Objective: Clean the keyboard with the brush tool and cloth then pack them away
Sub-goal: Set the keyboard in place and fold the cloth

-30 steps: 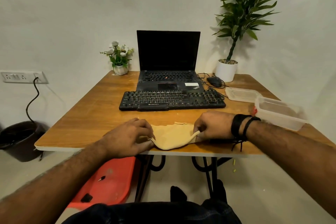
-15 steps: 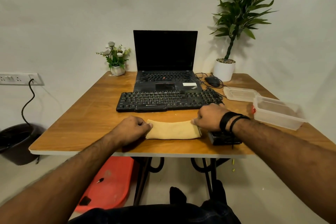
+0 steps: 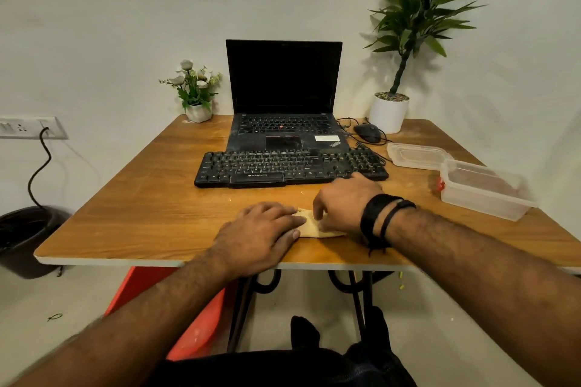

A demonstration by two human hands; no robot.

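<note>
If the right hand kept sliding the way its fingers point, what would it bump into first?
The right hand points leftward across the folded yellow cloth, so it would probably meet the left hand first, which rests on the cloth's other end.

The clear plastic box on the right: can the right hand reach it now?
Probably yes. The clear plastic box stands open beside the right hand with bare table between, though that hand is busy on the cloth.

Keyboard [image 3: 290, 166]: you can read "ZEBRONICS" in pale letters on its front lip, facing the table's near edge.
Laptop [image 3: 284, 122]: you see a slanted "ThinkPad" mark at the palm rest's right corner.
White sticker [image 3: 327, 138]: it sits on the palm rest beside that mark; its print is too small for you to read.
</note>
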